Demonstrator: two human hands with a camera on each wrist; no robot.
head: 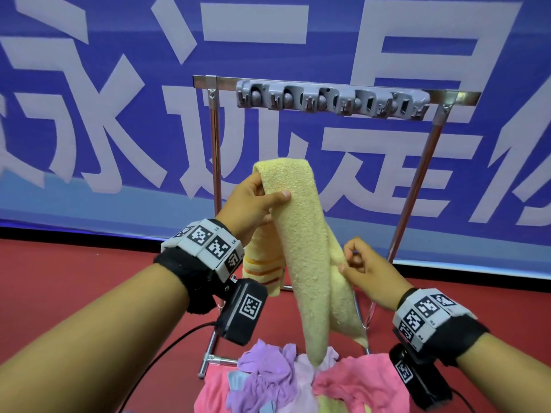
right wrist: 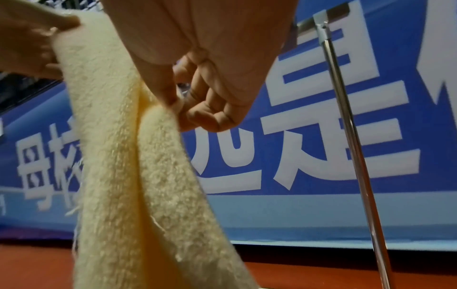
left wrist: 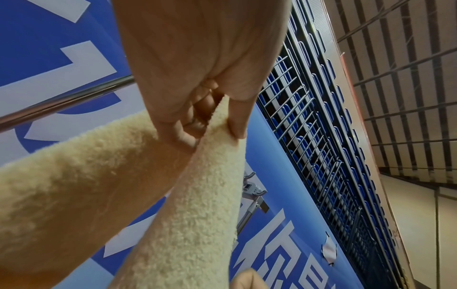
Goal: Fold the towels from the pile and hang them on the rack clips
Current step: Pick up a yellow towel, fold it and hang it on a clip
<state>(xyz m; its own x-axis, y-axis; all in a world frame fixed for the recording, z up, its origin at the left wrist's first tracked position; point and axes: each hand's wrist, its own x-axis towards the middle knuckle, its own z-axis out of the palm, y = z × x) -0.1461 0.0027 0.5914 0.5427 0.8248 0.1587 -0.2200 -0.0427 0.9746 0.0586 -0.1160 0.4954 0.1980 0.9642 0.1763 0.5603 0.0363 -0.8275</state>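
A yellow towel [head: 301, 239] hangs folded over the left hand [head: 249, 204], thumb and fingers clamped on its top fold, in front of the rack [head: 325, 84]. The right hand [head: 368, 271] pinches its lower edge. The clips [head: 332, 101] are bare. The towel pile [head: 286, 383] lies below on the red floor [head: 74, 278].

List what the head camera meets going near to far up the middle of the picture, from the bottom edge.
Towel pile → hanging yellow towel held up by the left hand → grey clip strip on the rack → blue banner.
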